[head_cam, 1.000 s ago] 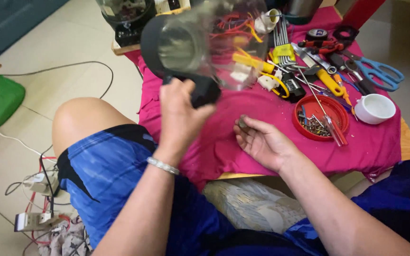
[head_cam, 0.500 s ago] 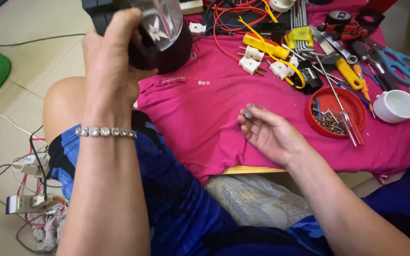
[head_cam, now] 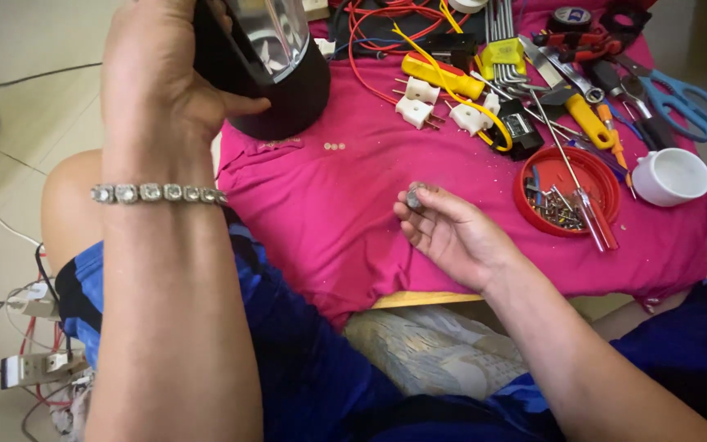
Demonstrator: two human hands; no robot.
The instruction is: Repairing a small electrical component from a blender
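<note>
My left hand (head_cam: 165,74) grips the blender jar (head_cam: 267,61); my right hand (head_cam: 452,233), half-open, pinches a small metal part (head_cam: 415,196) that could drop.

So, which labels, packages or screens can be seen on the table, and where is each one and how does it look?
Small black device: on the pink cloth left of the red dish; it has a pale rectangular panel that may be a screen or a label.
Tape roll: at the far edge of the table; round and dark, with a label on top.
No packages show.
</note>
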